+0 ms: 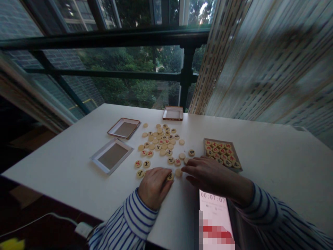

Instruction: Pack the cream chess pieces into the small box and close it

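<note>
My left hand (154, 187) is closed, with a Chinese chess piece (170, 176) bearing a black character pinched between thumb and fingers, low over the white table. Just to the right, my right hand (212, 175) reaches in with its fingers apart and nothing visible between them. Its fingertips are close to a blank-side-up piece (178, 172); another piece (186, 160) is partly covered by the fingers. Many round wooden pieces (162, 141) lie scattered beyond my hands, some showing red or black characters. A box (235, 147) at the right holds rows of pieces, its near side partly hidden by my right hand.
A phone (215, 208) showing a timer lies under my right forearm. At the left are a brown-rimmed tray (137, 125) and a clear lid (96, 160). Another small tray (172, 119) sits at the table's (65, 156) far edge, near the window railing (104, 38).
</note>
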Action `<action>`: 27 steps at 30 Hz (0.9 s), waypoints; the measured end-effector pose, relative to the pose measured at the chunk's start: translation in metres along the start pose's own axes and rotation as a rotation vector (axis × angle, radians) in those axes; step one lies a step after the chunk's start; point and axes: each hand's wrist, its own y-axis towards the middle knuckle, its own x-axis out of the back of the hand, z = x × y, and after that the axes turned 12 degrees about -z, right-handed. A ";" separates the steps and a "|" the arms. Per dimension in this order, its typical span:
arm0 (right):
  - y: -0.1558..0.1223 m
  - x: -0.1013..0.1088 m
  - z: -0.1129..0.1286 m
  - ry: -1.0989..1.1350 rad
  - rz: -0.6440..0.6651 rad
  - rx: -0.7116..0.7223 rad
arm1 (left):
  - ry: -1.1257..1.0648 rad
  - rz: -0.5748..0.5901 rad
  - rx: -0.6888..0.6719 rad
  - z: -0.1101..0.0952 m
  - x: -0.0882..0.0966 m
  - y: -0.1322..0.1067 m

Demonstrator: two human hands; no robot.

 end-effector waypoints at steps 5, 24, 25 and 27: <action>-0.001 0.001 0.000 0.003 -0.004 -0.002 | 0.000 -0.026 -0.020 -0.001 0.002 0.001; -0.004 0.012 -0.004 -0.049 -0.031 -0.021 | -0.028 -0.073 -0.061 -0.010 0.005 0.007; -0.005 0.014 -0.005 -0.051 -0.031 -0.024 | -0.031 -0.074 -0.061 -0.011 0.005 0.007; -0.006 0.016 -0.005 -0.050 -0.037 -0.027 | -0.041 -0.071 -0.057 -0.012 0.005 0.008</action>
